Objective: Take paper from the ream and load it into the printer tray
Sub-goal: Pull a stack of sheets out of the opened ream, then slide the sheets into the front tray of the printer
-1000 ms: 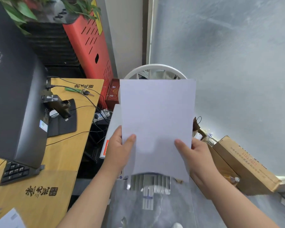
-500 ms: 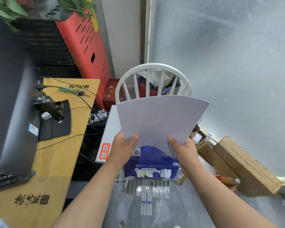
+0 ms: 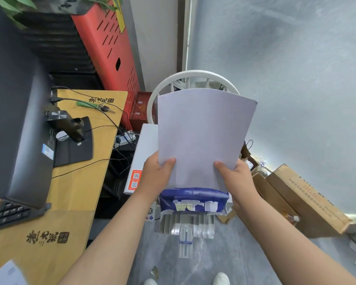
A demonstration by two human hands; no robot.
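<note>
Paper stack (image 3: 201, 136) gripped by left hand (image 3: 155, 177), right hand (image 3: 237, 179), above ream (image 3: 193, 200)

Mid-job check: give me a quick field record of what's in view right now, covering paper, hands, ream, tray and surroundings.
paper: stack of white sheets held up in the air, bowed across its width
left hand: grips the stack's lower left corner, thumb on top
right hand: grips the lower right corner, thumb on top
ream: torn blue wrapper directly below the stack
tray: ribbed grey tray below the ream, no sheets on its visible part
behind: white chair
left: wooden desk
right: cardboard box
</note>
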